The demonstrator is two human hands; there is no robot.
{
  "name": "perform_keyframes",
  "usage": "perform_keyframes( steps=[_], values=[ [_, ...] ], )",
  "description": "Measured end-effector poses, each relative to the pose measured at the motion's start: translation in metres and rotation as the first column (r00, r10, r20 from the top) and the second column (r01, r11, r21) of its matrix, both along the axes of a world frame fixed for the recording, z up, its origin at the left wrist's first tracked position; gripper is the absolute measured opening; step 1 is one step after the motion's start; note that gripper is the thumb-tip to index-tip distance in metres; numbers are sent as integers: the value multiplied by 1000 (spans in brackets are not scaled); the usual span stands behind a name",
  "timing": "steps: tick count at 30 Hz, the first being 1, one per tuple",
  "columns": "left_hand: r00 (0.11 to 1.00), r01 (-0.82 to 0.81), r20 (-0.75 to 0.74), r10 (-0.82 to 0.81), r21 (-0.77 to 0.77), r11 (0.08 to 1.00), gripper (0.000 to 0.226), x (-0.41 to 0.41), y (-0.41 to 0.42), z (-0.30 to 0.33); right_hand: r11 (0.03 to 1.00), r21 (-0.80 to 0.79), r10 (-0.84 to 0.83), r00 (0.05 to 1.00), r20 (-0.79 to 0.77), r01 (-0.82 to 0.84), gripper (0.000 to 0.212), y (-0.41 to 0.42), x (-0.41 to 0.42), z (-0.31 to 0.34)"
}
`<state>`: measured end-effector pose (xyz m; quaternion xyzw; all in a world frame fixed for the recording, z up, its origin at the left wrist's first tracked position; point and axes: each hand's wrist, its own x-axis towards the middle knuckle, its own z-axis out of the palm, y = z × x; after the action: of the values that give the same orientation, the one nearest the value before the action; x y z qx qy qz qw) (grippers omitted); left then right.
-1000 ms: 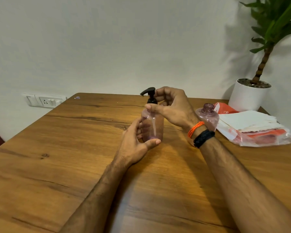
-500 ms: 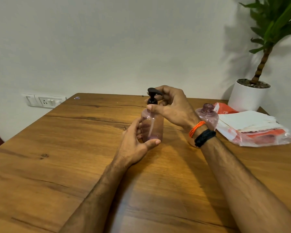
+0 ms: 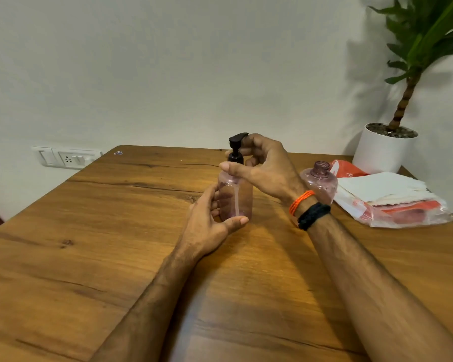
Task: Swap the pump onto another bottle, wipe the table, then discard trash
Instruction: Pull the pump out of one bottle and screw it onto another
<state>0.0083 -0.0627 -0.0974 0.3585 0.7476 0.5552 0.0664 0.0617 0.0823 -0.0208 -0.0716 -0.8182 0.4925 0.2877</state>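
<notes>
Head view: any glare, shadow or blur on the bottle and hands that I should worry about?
Head view: sharp around the pump bottle, no blur on the left hand or right hand; a warm bright patch lies on the table beside them; the plant casts a soft shadow on the wall; edges look bowed by the wide lens.
</notes>
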Motion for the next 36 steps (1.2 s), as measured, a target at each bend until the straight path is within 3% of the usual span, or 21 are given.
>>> perform_keyframes(
  steps=[4,9,12,15,17,27,36],
  values=[
    [1000,-5,-8,5,-2,1000,84,-1,1,-2,990,46,-130,992,-7,130,45,-4,1,-2],
    [1000,-9,-1,9,-11,1000,83,-3,1,-3,1000,21,0,999,34,0,34,2,6,5],
    [1000,-1,8,1,-22,1000,84,-3,1,-3,999,33,11,999,37,-12,40,1,5,4],
    [1000,1,4,-1,-28,1000,84,-3,0,-3,995,59,-86,996,39,83,51,-4,2,-1],
    [1000,1,-2,-1,-29,1000,85,-2,1,-2,991,52,-124,992,28,122,48,-4,0,-4],
    [1000,6,23,-6,-16,1000,82,-2,-1,-2,996,-27,81,996,23,-80,34,2,6,6],
    [1000,-6,15,6,-21,1000,85,-4,2,-5,998,-66,-22,963,-268,4,32,-2,14,28]
  ],
)
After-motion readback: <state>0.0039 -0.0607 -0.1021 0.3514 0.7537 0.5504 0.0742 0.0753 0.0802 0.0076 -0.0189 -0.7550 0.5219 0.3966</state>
